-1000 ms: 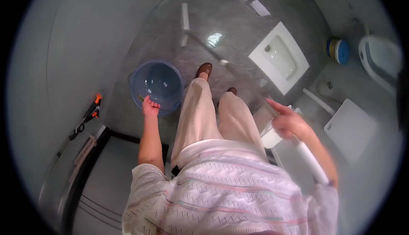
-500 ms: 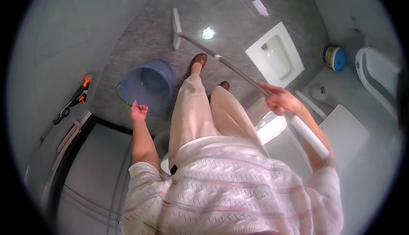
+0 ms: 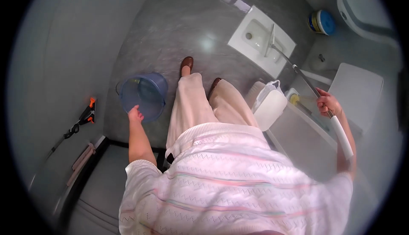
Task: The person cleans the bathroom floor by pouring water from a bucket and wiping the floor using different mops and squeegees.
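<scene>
My right hand (image 3: 329, 103) is wrapped round the grey pole of a long-handled floor squeegee (image 3: 305, 78). Its white grip runs back along my forearm. The narrow white head sits in the basin of the squat toilet (image 3: 238, 39). My left hand (image 3: 136, 114) is over the near rim of a translucent blue bucket (image 3: 149, 94), fingers apart and holding nothing. The bucket's thin handle lies toward its far left side, away from my fingers. What is inside the bucket is hard to make out.
A white lidded bin (image 3: 270, 107) stands right of my legs. Farther right are a white lidded box (image 3: 358, 90), a blue-lidded tub (image 3: 322, 22) and a white baby bath (image 3: 366, 15). A black-and-orange tool (image 3: 81, 120) leans at the left wall.
The squeegee head has moved right from the floor into the toilet basin, with my right hand shifting right. My left hand has let go of the bucket's handle.
</scene>
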`<control>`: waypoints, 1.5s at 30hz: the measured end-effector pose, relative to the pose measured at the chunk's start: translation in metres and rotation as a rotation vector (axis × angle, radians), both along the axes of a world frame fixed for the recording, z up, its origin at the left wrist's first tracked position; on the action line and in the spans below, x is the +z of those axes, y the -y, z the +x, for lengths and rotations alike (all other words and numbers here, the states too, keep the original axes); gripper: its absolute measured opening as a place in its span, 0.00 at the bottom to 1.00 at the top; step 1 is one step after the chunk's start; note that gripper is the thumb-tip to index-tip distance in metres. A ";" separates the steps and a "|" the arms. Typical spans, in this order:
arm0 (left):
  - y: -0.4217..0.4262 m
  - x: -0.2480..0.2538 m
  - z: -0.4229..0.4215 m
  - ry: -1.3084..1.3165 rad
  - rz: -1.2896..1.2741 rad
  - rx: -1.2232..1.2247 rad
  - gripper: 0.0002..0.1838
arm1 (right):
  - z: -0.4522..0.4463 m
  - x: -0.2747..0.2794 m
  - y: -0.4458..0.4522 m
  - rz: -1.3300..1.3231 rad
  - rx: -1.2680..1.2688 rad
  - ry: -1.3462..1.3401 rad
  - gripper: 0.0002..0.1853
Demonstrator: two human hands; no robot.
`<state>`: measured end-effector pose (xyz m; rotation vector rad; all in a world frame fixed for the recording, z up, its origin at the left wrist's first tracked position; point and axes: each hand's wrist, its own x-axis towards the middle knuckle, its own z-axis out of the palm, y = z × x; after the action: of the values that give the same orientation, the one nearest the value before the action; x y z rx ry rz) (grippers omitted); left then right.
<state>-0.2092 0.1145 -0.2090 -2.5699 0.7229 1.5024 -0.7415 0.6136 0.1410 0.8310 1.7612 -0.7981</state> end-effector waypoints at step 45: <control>0.276 0.087 -0.190 -0.187 0.109 -0.569 0.12 | -0.150 -0.010 0.516 -0.297 0.466 0.147 0.31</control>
<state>-0.3993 -0.1615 -0.1216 -1.9215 1.2226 1.5287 -0.8919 0.0977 0.1313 0.2577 1.5692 -0.6433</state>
